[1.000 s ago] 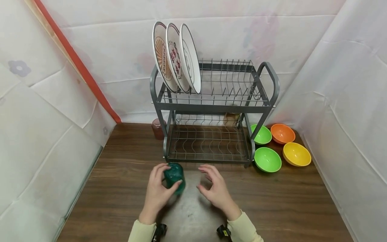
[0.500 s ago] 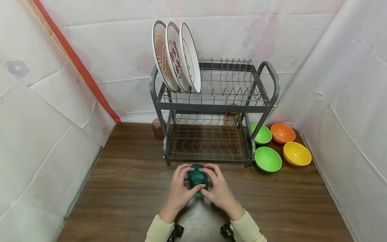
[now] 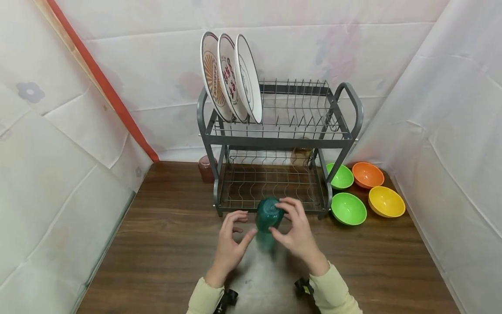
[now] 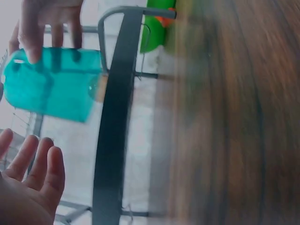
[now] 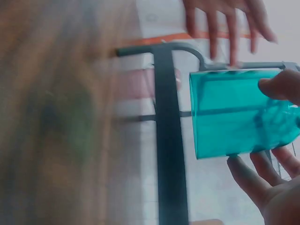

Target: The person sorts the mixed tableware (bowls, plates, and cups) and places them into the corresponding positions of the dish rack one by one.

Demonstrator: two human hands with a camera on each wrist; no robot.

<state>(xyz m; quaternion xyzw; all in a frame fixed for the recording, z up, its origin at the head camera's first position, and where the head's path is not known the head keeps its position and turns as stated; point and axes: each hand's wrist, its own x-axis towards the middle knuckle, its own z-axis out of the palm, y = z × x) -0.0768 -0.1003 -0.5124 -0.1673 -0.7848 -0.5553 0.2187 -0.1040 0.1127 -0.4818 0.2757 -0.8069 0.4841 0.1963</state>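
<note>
A teal see-through cup is held bottom-up above the table, in front of the dish rack. My right hand grips it from the right, thumb on the near side and fingers on the far side. In the right wrist view the teal cup points its rim toward the tabletop. Left of it, my left hand has its fingers spread and loosely bent, apart from the cup. The left wrist view also shows a gap between the left hand and the cup.
Three plates stand upright at the rack's upper left. Right of the rack sit two green bowls, an orange bowl and a yellow bowl. A reddish cup stands left of the rack; a brownish cup is behind its lower tier.
The left hand brought the teal cup rightward to the middle, where both hands held it. The left hand has since let go, and the right hand has carried it slightly right and toward the rack.
</note>
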